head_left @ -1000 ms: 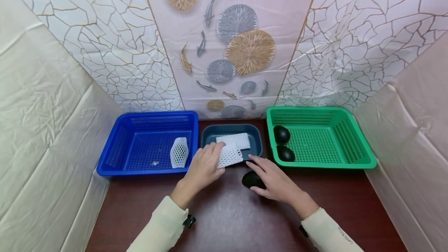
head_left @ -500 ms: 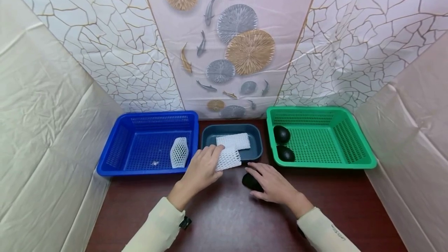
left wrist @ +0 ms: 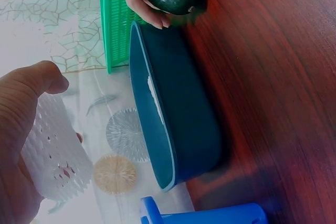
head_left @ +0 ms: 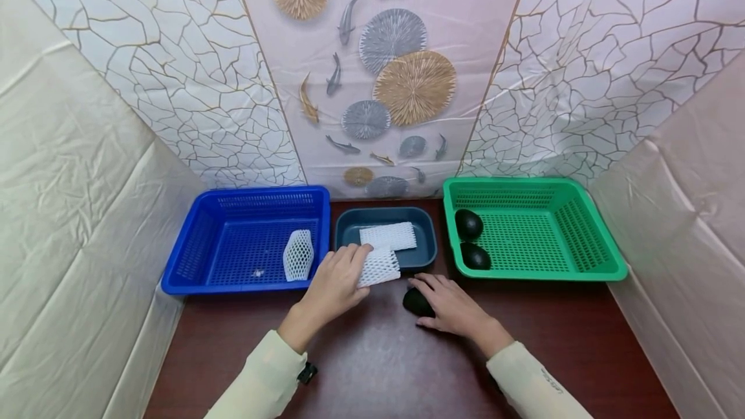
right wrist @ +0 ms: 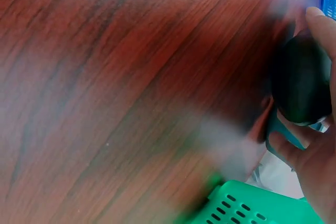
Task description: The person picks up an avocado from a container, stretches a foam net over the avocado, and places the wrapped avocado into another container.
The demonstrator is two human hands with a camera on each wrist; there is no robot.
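My left hand pinches a white foam net sleeve over the front rim of the small dark teal tray. In the left wrist view this sleeve hangs flat behind the thumb. A second foam net sleeve lies inside the tray. My right hand holds a dark avocado just in front of the tray's right side. Seen from the right wrist, thumb and fingers stand on opposite sides of the avocado; part of it is hidden by the hand.
At left stands a blue basket with an avocado-shaped white foam net in it. A green basket at right holds two dark avocados along its left wall. The dark red wooden table runs along the front.
The left hand has drawn its foam net sleeve slightly toward me and out of the tray. The right hand has shifted a little left over the avocado, its fingers moving off the tray's edge.
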